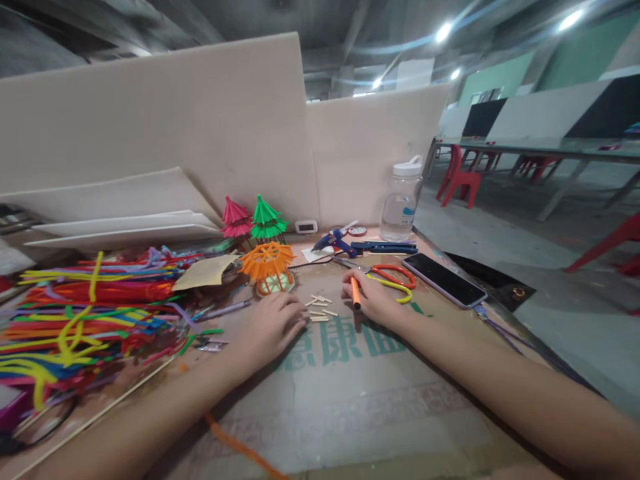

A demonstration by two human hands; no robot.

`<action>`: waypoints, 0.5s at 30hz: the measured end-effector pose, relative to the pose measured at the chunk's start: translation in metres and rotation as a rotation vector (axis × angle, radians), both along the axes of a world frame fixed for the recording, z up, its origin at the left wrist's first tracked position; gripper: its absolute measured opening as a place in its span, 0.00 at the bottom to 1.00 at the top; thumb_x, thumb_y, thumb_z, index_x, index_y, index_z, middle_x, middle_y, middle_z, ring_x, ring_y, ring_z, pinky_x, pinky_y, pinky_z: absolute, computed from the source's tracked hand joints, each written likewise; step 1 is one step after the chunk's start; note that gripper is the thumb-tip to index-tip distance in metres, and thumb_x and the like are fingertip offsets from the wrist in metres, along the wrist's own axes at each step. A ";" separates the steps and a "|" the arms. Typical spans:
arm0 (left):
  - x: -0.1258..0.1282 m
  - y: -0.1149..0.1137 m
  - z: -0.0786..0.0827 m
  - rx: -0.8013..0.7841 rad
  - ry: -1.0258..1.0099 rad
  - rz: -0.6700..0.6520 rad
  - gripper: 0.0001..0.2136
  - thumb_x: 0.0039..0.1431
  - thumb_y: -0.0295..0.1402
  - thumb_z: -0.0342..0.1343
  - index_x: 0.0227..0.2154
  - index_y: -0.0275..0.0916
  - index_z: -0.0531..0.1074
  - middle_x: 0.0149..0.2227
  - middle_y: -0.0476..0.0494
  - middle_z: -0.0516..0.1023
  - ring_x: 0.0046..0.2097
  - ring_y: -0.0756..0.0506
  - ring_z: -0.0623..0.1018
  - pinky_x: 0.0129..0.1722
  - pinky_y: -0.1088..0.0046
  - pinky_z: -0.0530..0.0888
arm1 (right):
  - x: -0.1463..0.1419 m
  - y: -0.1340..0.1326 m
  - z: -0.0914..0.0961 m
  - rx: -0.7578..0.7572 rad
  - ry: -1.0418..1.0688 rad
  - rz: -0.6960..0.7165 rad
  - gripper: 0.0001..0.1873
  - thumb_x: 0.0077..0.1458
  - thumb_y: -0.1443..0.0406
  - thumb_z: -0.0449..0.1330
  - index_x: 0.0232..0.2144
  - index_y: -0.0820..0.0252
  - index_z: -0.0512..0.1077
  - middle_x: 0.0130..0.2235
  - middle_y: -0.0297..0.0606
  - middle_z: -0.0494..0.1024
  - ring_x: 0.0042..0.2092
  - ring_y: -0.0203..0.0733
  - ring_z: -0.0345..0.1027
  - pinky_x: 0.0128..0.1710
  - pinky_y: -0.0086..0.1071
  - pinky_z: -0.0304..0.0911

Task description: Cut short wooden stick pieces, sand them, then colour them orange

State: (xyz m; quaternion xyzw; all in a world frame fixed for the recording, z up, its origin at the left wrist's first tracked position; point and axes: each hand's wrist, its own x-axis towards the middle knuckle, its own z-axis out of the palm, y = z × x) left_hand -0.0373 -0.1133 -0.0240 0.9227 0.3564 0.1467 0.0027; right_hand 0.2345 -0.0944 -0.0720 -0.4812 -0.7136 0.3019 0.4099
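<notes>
My right hand [371, 297] is closed around an orange marker [356, 293] with a dark end, held tilted above the cardboard sheet. My left hand [280, 321] rests on the sheet with its fingers loosely stretched out and holding nothing visible. Between the two hands lie several short pale wooden sticks [319, 313]. Just beyond my left hand stands a small model pavilion with an orange layered roof [267, 259]. Behind it are a green-roofed model [269, 219] and a pink-roofed model [236, 217]. Scissors with orange and yellow handles [395, 275] lie beside my right hand.
Bundles of coloured pipe cleaners [95, 313] cover the left side. A blue glue gun [340, 243], blue pliers [385, 247], a water bottle [400, 207] and a phone [445, 280] line the back and right. An orange pipe cleaner [240, 448] lies in front. White boards [200, 120] stand behind.
</notes>
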 end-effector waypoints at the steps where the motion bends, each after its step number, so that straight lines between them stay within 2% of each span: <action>1: -0.005 -0.001 0.000 0.012 0.003 0.001 0.10 0.69 0.37 0.53 0.45 0.39 0.75 0.47 0.39 0.77 0.51 0.39 0.74 0.53 0.58 0.72 | 0.001 0.000 0.001 0.011 -0.023 -0.002 0.04 0.65 0.60 0.51 0.39 0.53 0.61 0.29 0.30 0.73 0.29 0.39 0.69 0.27 0.30 0.61; 5: -0.013 -0.006 -0.004 0.035 0.013 0.002 0.10 0.67 0.39 0.57 0.45 0.40 0.76 0.44 0.41 0.77 0.49 0.39 0.74 0.50 0.59 0.72 | 0.003 -0.005 0.009 0.069 -0.135 0.026 0.11 0.59 0.59 0.61 0.37 0.54 0.62 0.30 0.32 0.72 0.31 0.41 0.67 0.31 0.32 0.61; 9: -0.001 -0.005 -0.012 0.043 0.017 -0.012 0.10 0.66 0.39 0.59 0.43 0.38 0.76 0.43 0.41 0.77 0.46 0.40 0.74 0.47 0.62 0.72 | -0.001 -0.017 0.016 0.139 -0.239 0.164 0.21 0.49 0.60 0.70 0.40 0.56 0.65 0.37 0.37 0.74 0.37 0.44 0.67 0.37 0.35 0.61; 11: 0.009 -0.002 -0.015 0.048 0.027 -0.041 0.09 0.67 0.38 0.58 0.43 0.38 0.76 0.42 0.41 0.77 0.45 0.41 0.74 0.46 0.62 0.71 | -0.004 -0.020 0.017 0.164 -0.274 0.221 0.20 0.49 0.60 0.71 0.40 0.56 0.66 0.38 0.38 0.74 0.39 0.45 0.67 0.39 0.36 0.60; 15: 0.029 0.007 -0.018 0.051 0.043 -0.163 0.06 0.69 0.32 0.55 0.40 0.39 0.77 0.40 0.43 0.78 0.44 0.42 0.74 0.45 0.64 0.70 | -0.007 -0.020 0.017 0.166 -0.306 0.242 0.12 0.56 0.63 0.65 0.40 0.57 0.66 0.37 0.39 0.75 0.38 0.44 0.68 0.38 0.34 0.61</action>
